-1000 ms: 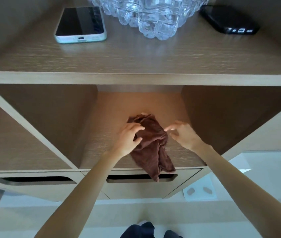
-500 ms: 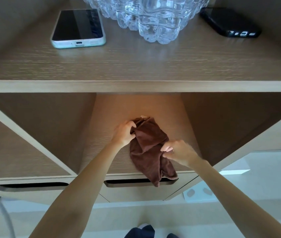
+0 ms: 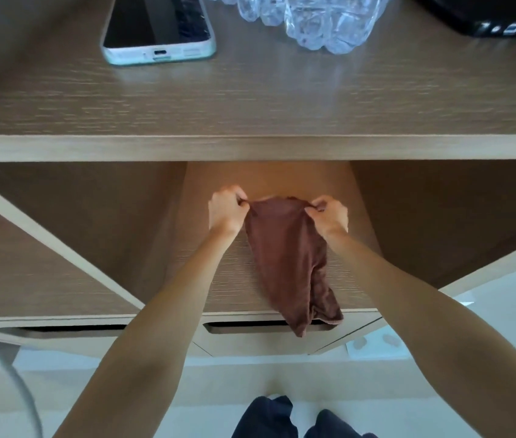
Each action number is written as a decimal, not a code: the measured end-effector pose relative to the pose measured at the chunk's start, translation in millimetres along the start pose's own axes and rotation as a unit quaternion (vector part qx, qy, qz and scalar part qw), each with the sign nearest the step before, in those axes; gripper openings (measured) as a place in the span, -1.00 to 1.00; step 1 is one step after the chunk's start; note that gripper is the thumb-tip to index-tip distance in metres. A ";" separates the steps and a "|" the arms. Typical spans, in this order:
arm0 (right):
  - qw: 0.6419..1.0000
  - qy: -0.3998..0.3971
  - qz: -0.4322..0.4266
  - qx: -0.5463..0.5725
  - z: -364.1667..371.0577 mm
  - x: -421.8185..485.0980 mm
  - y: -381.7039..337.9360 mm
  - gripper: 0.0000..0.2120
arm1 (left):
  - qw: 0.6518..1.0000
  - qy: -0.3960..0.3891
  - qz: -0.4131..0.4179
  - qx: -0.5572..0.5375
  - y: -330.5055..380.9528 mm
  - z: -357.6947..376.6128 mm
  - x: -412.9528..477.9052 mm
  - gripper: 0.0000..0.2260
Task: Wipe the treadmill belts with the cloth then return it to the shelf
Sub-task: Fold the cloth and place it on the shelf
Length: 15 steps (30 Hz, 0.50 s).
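Observation:
A brown cloth [image 3: 285,257] hangs inside the open middle compartment of a wooden shelf unit [image 3: 219,279]. My left hand [image 3: 226,210] pinches its upper left corner, and my right hand [image 3: 327,214] pinches its upper right corner, so the top edge is stretched between them. The lower end of the cloth droops over the shelf's front edge, in front of a drawer slot [image 3: 244,327].
On the top board [image 3: 250,99] lie a phone in a pale green case [image 3: 159,26], a clear glass bowl [image 3: 307,17] and a black device [image 3: 490,17]. Side panels close in the compartment. A white curved tube [image 3: 13,374] is at the lower left.
Both hands have shifted to the cloth's top corners and lifted it, so the bunched cloth is now spread and hanging. The camera has moved closer to the shelf.

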State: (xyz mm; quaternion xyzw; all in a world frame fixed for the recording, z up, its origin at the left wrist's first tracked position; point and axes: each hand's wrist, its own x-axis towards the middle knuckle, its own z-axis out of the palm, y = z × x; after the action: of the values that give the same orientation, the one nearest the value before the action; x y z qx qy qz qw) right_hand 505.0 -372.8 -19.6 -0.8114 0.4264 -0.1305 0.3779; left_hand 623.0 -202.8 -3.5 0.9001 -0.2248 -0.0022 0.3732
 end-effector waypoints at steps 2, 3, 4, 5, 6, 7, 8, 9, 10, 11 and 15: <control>0.999 0.016 0.023 0.043 -6.2 6.2 3.9 -0.82 | 1.000 -0.004 -0.018 -0.002 0.3 1.2 11.0 -0.81; 0.999 0.000 0.024 0.042 -8.1 6.0 6.2 -0.77 | 0.999 -0.034 -0.016 0.030 1.4 4.5 12.0 -0.71; 0.999 -0.023 0.014 0.030 -9.9 3.2 8.7 -0.73 | 0.994 -0.069 -0.001 0.084 2.4 9.0 9.0 -0.59; 0.999 -0.043 -0.009 0.009 -11.7 -2.0 11.6 -0.70 | 0.986 -0.086 0.034 0.136 3.1 14.3 2.1 -0.52; 0.997 -0.052 -0.048 -0.016 -14.1 -9.6 15.2 -0.69 | 0.978 -0.091 0.087 0.164 3.2 20.6 -8.0 -0.50; 0.993 -0.048 -0.102 -0.038 -16.5 -18.5 19.4 -0.69 | 0.970 -0.105 0.144 0.166 2.4 27.3 -20.0 -0.52; 0.985 -0.047 -0.158 -0.059 -18.0 -27.1 24.8 -0.69 | 0.958 -0.144 0.184 0.165 -0.3 34.2 -32.1 -0.52; 0.975 -0.064 -0.199 -0.081 -19.2 -34.4 30.9 -0.69 | 0.943 -0.195 0.203 0.176 -5.1 40.0 -42.3 -0.51; 0.963 -0.100 -0.220 -0.116 -20.8 -40.5 35.8 -0.70 | 0.926 -0.242 0.205 0.203 -11.6 43.9 -48.3 -0.48; 0.950 -0.147 -0.221 -0.162 -22.3 -44.7 39.0 -0.69 | 0.912 -0.273 0.197 0.233 -18.2 45.4 -49.0 -0.46; 0.954 -0.149 -0.153 -0.210 -34.6 -54.3 39.8 -0.67 | 0.903 -0.283 0.158 0.282 -16.7 39.2 -38.0 -0.47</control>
State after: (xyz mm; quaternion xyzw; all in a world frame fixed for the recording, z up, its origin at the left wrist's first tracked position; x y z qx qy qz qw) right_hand 430.2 -361.2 -18.9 -0.9381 0.2543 0.0282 0.2335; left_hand 588.7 -203.3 -49.2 0.8819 -0.4516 -0.1339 0.0199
